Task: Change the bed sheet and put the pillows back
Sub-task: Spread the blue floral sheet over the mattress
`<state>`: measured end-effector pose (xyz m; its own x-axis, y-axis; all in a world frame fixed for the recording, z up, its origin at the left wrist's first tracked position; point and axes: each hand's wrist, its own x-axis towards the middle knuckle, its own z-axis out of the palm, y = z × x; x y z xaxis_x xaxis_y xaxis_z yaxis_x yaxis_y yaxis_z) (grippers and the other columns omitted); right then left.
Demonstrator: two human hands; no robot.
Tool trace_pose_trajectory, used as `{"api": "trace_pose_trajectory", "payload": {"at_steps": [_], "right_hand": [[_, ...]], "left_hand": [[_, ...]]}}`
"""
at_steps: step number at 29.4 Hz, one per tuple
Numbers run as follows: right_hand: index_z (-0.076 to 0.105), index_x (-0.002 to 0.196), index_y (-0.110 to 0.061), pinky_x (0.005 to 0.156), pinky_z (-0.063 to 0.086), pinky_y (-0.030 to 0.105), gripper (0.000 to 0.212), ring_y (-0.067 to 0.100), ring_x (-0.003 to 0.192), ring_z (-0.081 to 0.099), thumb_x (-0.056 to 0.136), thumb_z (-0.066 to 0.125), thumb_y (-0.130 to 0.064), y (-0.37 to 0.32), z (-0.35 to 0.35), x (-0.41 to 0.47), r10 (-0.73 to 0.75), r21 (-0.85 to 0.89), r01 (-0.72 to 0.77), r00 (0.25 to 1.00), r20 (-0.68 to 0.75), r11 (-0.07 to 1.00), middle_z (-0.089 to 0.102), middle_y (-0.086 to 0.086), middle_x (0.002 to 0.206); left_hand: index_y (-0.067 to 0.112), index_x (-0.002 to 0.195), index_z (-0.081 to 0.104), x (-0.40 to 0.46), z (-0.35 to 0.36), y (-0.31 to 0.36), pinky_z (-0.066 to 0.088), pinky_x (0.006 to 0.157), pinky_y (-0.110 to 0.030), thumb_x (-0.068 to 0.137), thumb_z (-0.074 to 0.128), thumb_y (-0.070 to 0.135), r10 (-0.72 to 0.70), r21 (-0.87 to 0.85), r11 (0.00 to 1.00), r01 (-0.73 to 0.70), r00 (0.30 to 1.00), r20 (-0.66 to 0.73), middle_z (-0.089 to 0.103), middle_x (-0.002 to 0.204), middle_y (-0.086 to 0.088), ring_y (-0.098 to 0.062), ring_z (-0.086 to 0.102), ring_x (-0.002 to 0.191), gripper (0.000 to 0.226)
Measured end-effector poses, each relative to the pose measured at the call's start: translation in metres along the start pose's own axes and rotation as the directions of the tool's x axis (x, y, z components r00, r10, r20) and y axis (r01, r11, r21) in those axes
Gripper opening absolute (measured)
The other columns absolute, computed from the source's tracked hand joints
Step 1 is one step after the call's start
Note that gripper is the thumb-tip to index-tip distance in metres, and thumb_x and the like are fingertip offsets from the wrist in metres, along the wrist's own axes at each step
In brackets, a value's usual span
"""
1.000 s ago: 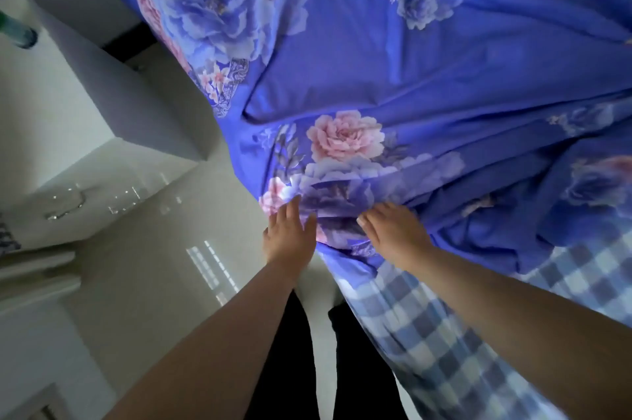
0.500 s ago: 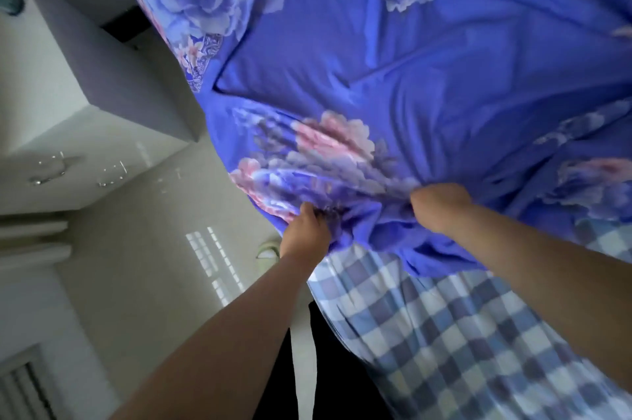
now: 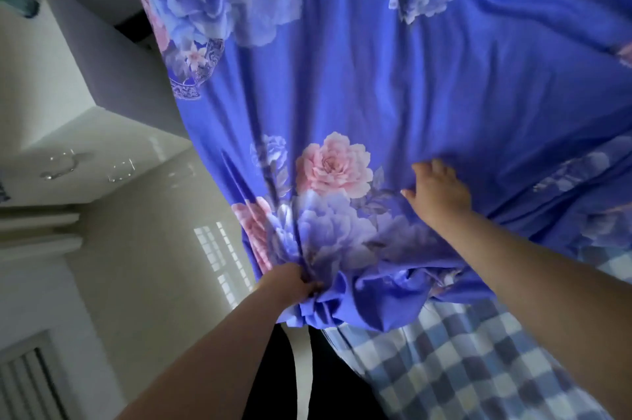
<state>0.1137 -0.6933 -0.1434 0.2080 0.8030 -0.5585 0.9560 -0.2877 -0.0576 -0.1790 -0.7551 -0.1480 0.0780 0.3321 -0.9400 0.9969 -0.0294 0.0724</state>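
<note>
— Covering nearly the whole bed is a blue floral sheet (image 3: 393,84), yes? Where does it end?

— It spreads over the bed's top and hangs down the near-left side, its lower hem bunched at the near corner. Pink and pale blue peonies are printed across it.

— And beneath it?

— A blue-and-white checked sheet (image 3: 455,361) shows along the near edge of the bed, uncovered below the bunched hem.

— What stands beside the bed?

— A white cabinet (image 3: 68,104) is off the left side, on a glossy pale floor (image 3: 143,265) that reflects a window. A green object sits at the cabinet's far-left corner, too blurred to identify.

— How are the hands placed?

— The left hand (image 3: 290,282) grips a gathered fistful of the floral sheet at the near-left corner, fingers curled tightly into the folds. The right hand (image 3: 436,190) lies on top of the sheet further in from the near edge, fingers spread, pressing flat against the fabric without gripping it.
</note>
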Motion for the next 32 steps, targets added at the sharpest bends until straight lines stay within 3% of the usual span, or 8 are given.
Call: {"api": "trace_pose_trajectory", "payload": {"at_steps": [5, 9, 11, 13, 19, 22, 27, 32], "right_hand": [[-0.003, 0.150, -0.032, 0.097, 0.040, 0.048, 0.107, 0.039, 0.132, 0.027, 0.077, 0.073, -0.045, 0.033, 0.008, 0.026, 0.137, -0.103, -0.120, 0.976, 0.172, 0.987, -0.009, 0.003, 0.157], [-0.014, 0.149, -0.028, 0.097, 0.040, 0.049, 0.115, 0.042, 0.127, 0.040, 0.077, 0.074, -0.042, 0.051, 0.016, 0.039, 0.346, 0.120, -0.365, 0.926, 0.150, 0.923, -0.009, 0.008, 0.158], [-0.011, 0.150, -0.011, 0.099, 0.039, 0.049, 0.113, 0.042, 0.130, 0.038, 0.080, 0.067, -0.051, 0.060, 0.018, 0.046, 0.562, 0.376, -0.550, 0.822, 0.089, 0.746, 0.000, 0.018, 0.157], [-0.003, 0.148, 0.004, 0.102, 0.036, 0.049, 0.110, 0.041, 0.134, 0.031, 0.082, 0.059, -0.059, 0.074, 0.017, 0.052, 0.678, 0.419, -0.661, 0.723, 0.135, 0.622, 0.013, 0.026, 0.153], [0.056, 0.113, 0.009, 0.086, 0.042, 0.039, 0.031, 0.041, 0.113, 0.053, 0.094, 0.047, -0.014, 0.099, 0.003, 0.054, 0.474, 0.302, -0.531, 0.846, 0.245, 0.792, 0.055, 0.029, 0.122], [0.054, 0.115, 0.011, 0.089, 0.043, 0.041, 0.030, 0.042, 0.113, 0.053, 0.093, 0.044, -0.006, 0.099, -0.003, 0.049, 0.456, 0.377, -0.501, 0.866, 0.206, 0.779, 0.055, 0.031, 0.122], [0.044, 0.107, 0.002, 0.069, 0.038, 0.042, 0.025, 0.048, 0.093, 0.058, 0.097, 0.035, -0.018, 0.121, -0.005, 0.022, 0.494, 0.418, -0.392, 0.853, -0.168, 0.819, 0.060, 0.032, 0.103], [0.046, 0.103, 0.006, 0.064, 0.038, 0.041, 0.025, 0.048, 0.087, 0.059, 0.094, 0.038, -0.016, 0.141, 0.010, 0.004, 0.506, 0.361, -0.406, 0.826, -0.248, 0.840, 0.061, 0.034, 0.095]], "left_hand": [[0.026, 0.096, 0.066, -0.001, 0.012, 0.008, 0.044, 0.083, -0.029, 0.080, 0.047, 0.071, -0.007, -0.010, 1.000, 0.007, 1.000, 0.001, 0.067, 0.097, 0.006, -0.018, 0.063, 0.098, 0.051], [0.027, 0.105, 0.059, -0.006, 0.018, 0.019, 0.034, 0.091, -0.035, 0.083, 0.040, 0.068, -0.023, 0.079, 0.995, 0.055, 0.932, -0.361, 0.065, 0.109, 0.004, -0.022, 0.060, 0.104, 0.050], [0.029, 0.115, 0.052, -0.008, 0.018, 0.029, 0.032, 0.094, -0.036, 0.083, 0.041, 0.068, -0.010, 0.016, 1.000, 0.020, 0.879, -0.476, 0.061, 0.113, 0.005, -0.020, 0.057, 0.109, 0.052], [0.026, 0.129, 0.042, -0.004, 0.016, 0.040, 0.033, 0.096, -0.036, 0.084, 0.042, 0.069, -0.018, -0.055, 0.998, -0.010, 0.873, -0.487, 0.055, 0.123, 0.003, -0.021, 0.054, 0.115, 0.063], [0.017, 0.130, 0.042, 0.016, -0.007, 0.075, 0.034, 0.095, -0.039, 0.087, 0.050, 0.058, -0.180, -0.100, 0.983, 0.152, 0.897, -0.404, 0.054, 0.129, -0.002, -0.023, 0.051, 0.120, 0.060], [0.019, 0.128, 0.047, 0.024, -0.014, 0.089, 0.033, 0.098, -0.039, 0.091, 0.051, 0.041, -0.209, -0.140, 0.976, 0.167, 0.895, -0.394, 0.054, 0.130, -0.001, -0.021, 0.049, 0.122, 0.043], [0.015, 0.127, 0.048, 0.025, -0.013, 0.106, 0.035, 0.094, -0.039, 0.091, 0.042, 0.018, -0.097, 0.013, 0.993, 0.117, 0.879, -0.467, 0.049, 0.130, -0.006, -0.026, 0.044, 0.121, 0.036], [0.027, 0.140, 0.027, 0.018, 0.000, 0.115, 0.049, 0.089, -0.042, 0.088, 0.056, 0.039, 0.069, 0.025, 0.998, -0.065, 0.873, -0.484, 0.001, 0.155, 0.005, -0.027, 0.029, 0.126, 0.061]]}}
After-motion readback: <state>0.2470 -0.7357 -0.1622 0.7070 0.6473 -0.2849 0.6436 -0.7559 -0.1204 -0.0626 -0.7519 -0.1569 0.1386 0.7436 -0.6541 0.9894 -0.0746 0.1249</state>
